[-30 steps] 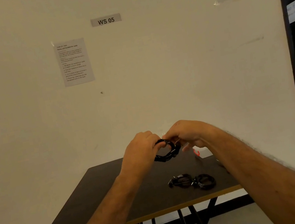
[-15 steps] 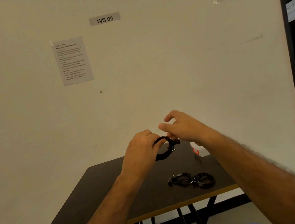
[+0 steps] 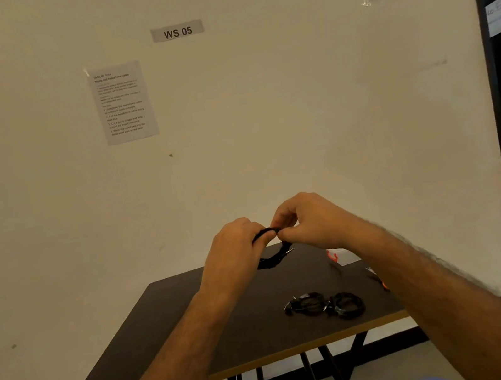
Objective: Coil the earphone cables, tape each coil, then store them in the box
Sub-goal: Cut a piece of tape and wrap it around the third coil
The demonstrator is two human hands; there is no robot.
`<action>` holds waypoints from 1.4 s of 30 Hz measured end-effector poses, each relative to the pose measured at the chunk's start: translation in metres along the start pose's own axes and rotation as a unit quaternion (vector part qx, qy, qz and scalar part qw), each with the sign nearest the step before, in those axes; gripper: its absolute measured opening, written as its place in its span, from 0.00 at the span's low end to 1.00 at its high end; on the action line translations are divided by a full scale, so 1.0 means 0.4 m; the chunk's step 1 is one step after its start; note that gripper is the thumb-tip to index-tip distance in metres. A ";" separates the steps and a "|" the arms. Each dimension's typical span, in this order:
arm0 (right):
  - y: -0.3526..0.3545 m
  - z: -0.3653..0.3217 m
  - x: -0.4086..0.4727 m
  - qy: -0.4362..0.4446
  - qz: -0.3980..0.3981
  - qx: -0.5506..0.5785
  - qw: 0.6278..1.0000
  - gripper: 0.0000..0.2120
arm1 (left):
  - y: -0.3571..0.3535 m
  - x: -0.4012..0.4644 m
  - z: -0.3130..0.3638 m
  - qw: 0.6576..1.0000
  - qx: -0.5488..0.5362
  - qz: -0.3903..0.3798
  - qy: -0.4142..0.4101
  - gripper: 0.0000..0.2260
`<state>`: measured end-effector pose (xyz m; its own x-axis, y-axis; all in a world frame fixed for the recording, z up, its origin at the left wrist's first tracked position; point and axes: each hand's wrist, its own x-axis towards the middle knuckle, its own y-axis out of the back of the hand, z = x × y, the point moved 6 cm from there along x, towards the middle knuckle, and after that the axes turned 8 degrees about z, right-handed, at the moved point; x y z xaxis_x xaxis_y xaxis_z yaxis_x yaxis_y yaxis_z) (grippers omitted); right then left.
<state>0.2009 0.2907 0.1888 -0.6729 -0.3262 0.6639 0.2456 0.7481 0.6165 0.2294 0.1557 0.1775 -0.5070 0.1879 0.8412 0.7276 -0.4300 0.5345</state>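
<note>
Since half a second ago, the right hand (image 3: pixel 309 223) has closed its spread fingers and pinches the top of the coil again. Largest in view is a dark rectangular table (image 3: pixel 181 340) with a pale edge, set against a cream wall. Above it both hands meet — the left hand (image 3: pixel 236 252) is curled around a black coiled earphone cable (image 3: pixel 273 257), held in the air over the far side of the table. Two more black cable coils (image 3: pixel 324 305) lie touching each other near the front right edge.
</note>
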 end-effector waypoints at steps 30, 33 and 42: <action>-0.034 -0.014 -0.033 0.053 -0.011 -0.004 0.999 0.12 | -0.016 -0.002 -0.059 0.932 -0.229 -0.183 0.212 0.12; -0.041 -0.018 -0.035 0.079 0.005 -0.037 0.996 0.12 | -0.023 -0.011 -0.066 0.908 -0.264 -0.201 0.255 0.12; -0.049 -0.005 -0.053 0.084 0.064 -0.090 0.990 0.08 | -0.039 -0.018 -0.071 0.888 -0.287 -0.175 0.314 0.13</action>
<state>0.2117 0.2818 0.1635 -0.5066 -0.3377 0.7933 0.4519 0.6796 0.5779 0.2085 0.1360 0.1606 -0.9447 -0.0533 0.3235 0.2104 -0.8553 0.4736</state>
